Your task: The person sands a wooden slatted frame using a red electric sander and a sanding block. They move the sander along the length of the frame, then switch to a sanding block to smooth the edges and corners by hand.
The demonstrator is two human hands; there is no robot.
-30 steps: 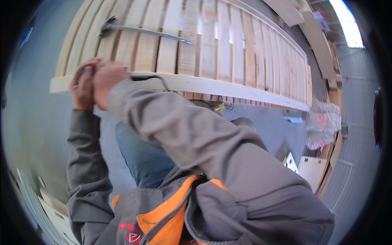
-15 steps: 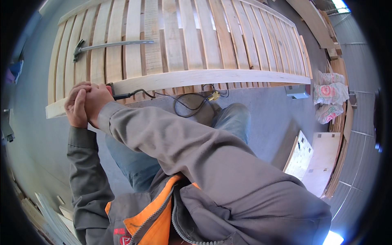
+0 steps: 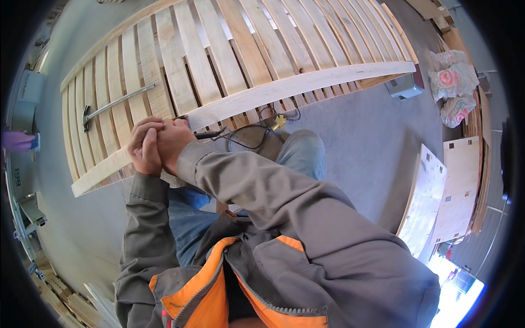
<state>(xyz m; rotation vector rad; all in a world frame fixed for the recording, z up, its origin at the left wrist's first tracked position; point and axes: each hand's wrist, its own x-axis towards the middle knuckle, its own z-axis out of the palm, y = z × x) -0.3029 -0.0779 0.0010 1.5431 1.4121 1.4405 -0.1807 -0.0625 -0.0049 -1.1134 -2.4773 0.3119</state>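
Note:
Both my hands are closed together around a corded power tool at the near edge rail of a slatted wooden panel. My left hand wraps over the fingers of my right hand. Nearly all of the tool's body is hidden by the hands, so its exact kind does not show. A dark bit of it peeks out beside my right hand, and its black cord leaves to the right. On the slats, just beyond my hands, lies a hammer with a long metal handle.
Below the rail, the cord loops to a yellow connector near my knee. A grey box stands by the panel's right end. White sacks, plywood sheets and stacked boards line the right. More timber lies at lower left.
My joined hands have moved rightward along the rail with the power tool, away from its left end. The whole view has turned and shifted; the hammer stays on the slats.

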